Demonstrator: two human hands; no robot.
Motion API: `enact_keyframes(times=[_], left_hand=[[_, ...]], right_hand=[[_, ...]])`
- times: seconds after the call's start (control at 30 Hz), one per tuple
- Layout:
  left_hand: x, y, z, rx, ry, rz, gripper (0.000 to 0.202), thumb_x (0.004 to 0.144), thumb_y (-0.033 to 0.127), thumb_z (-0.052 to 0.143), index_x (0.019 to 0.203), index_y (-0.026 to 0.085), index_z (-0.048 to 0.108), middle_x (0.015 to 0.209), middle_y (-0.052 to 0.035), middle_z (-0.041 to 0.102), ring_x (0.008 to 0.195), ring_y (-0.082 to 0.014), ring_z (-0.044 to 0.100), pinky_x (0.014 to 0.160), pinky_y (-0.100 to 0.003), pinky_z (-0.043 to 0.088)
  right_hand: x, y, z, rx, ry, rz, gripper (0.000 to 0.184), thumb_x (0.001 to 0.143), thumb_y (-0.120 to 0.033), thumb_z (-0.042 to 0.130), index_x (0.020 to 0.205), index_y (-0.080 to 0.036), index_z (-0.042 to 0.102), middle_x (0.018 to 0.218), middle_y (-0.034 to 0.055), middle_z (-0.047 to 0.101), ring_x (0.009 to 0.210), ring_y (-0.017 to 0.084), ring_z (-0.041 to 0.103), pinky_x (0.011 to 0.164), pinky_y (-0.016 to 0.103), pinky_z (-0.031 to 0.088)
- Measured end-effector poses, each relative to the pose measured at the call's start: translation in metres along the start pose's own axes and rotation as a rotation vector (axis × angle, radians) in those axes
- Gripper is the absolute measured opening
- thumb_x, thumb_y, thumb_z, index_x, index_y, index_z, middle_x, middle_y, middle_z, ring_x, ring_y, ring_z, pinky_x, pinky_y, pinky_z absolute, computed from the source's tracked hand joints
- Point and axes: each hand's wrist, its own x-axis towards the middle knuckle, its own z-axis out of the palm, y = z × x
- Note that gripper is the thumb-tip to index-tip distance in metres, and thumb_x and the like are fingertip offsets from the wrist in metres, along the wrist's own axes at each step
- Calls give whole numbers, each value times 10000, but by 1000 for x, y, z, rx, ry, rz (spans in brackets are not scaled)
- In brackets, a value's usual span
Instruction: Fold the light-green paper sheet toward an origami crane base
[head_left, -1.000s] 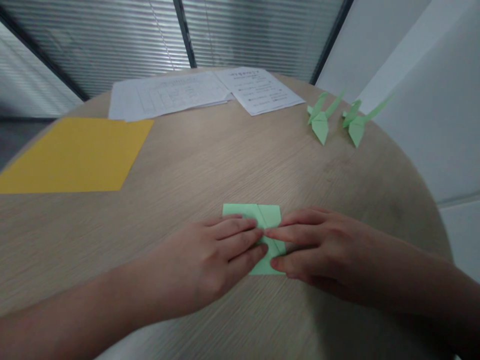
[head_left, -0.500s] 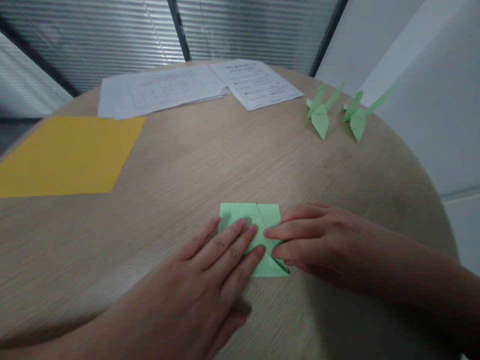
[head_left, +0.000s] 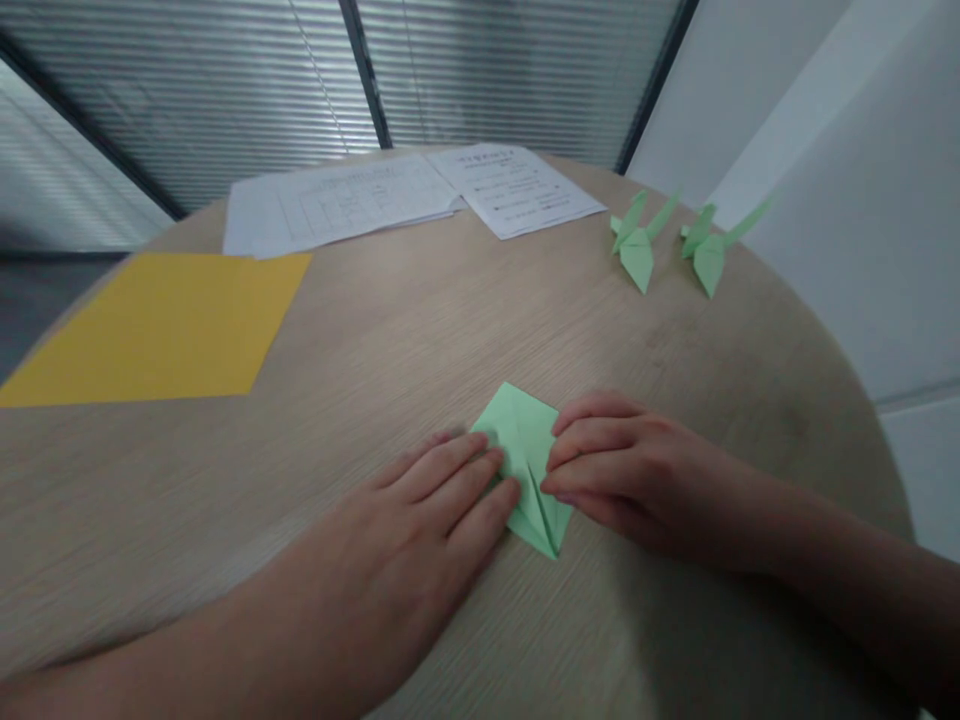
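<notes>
A piece of folded light-green origami paper [head_left: 517,430] lies on the table, one corner pointing away from me and one toward me. A crease and a flap edge run down its middle to the near corner. My left hand [head_left: 435,530] rests on its left side, fingers stretched out flat. At the right edge my right hand [head_left: 630,465] has its fingers bent and pressed together on the paper; its thumb is mostly hidden beneath. Two light-green paper cranes [head_left: 637,255] stand at the far right of the table.
A yellow sheet [head_left: 165,330] lies at the left. Two printed white sheets [head_left: 517,195] overlap others or each other at the back edge of the round wooden table [head_left: 390,320]. Window blinds [head_left: 510,70] hang behind, and a white wall [head_left: 862,200] rises on the right.
The folded green paper has turned from lying square to me to standing on a corner like a diamond. Both hands stay on it, and the view has shifted slightly.
</notes>
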Motion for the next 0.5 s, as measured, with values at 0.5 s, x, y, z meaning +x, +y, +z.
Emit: enact_keyframes(times=[0.5], left_hand=[[4, 2, 8, -71, -21, -79, 421, 1024, 374, 558, 1389, 168, 603, 1435, -160, 624, 1344, -328, 585, 1104, -501, 505]], right_hand=[[39, 17, -6, 17, -11, 436, 336, 781, -64, 680, 1096, -154, 758, 787, 5, 720, 678, 126, 633, 656, 237, 444]])
